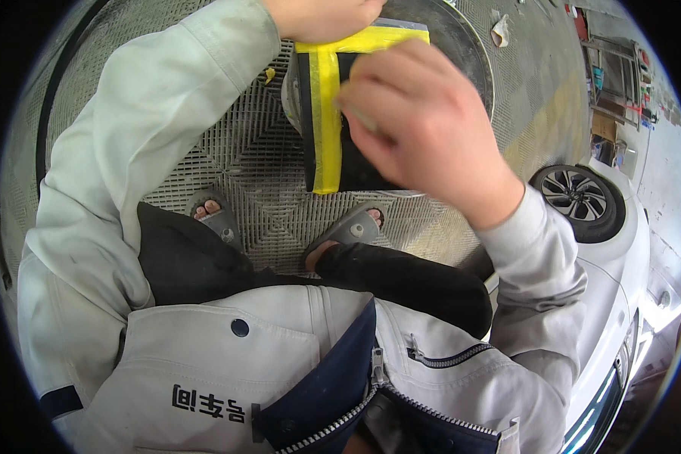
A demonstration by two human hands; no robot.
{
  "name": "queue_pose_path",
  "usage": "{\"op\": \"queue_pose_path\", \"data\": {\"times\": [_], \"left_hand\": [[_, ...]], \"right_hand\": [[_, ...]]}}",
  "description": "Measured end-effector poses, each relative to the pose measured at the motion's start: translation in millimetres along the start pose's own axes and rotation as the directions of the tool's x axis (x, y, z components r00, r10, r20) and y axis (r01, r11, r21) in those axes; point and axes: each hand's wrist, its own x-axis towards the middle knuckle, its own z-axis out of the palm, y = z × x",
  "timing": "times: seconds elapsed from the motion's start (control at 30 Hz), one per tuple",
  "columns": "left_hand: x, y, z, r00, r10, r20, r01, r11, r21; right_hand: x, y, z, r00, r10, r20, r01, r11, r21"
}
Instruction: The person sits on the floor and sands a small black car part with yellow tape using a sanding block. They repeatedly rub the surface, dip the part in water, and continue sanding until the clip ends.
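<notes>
A flat black panel (pixel 363 163) lies in front of me, with a strip of yellow tape (pixel 326 121) down its left side and more yellow along its far edge. My right hand (pixel 424 121) is over the panel, fingers curled in and blurred by motion; what they pinch, if anything, I cannot make out. At the top edge of the view is my left hand (pixel 329 17), close to the far yellow strip. Its fingers are mostly cut off by the frame, so their grip is hidden.
Under the panel stands a round dark-topped stand (pixel 461 57). My sandalled feet rest on a grey grated floor (pixel 250 144), where a small yellow scrap (pixel 270 75) lies. At right are a white car (pixel 613 265) and a metal rack (pixel 613 72); a crumpled pale piece (pixel 500 30) lies beyond.
</notes>
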Motion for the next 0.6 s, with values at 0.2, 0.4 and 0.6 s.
{"op": "queue_pose_path", "data": {"times": [0.2, 0.4, 0.6], "left_hand": [[-1, -1, -3, 1.000, 0.013, -0.003, -0.013, 1.000, -0.016], [0, 0, -1, 0.999, -0.047, -0.001, 0.047, 0.999, -0.012], [0, 0, -4, 1.000, -0.003, 0.003, 0.003, 1.000, -0.024]], "right_hand": [[9, -2, -3, 0.999, 0.029, -0.028, -0.030, 0.999, -0.024], [9, 2, -1, 0.998, 0.060, -0.031, -0.061, 0.998, -0.011], [14, 15, 1, 0.996, 0.079, -0.046, -0.082, 0.995, -0.060]]}}
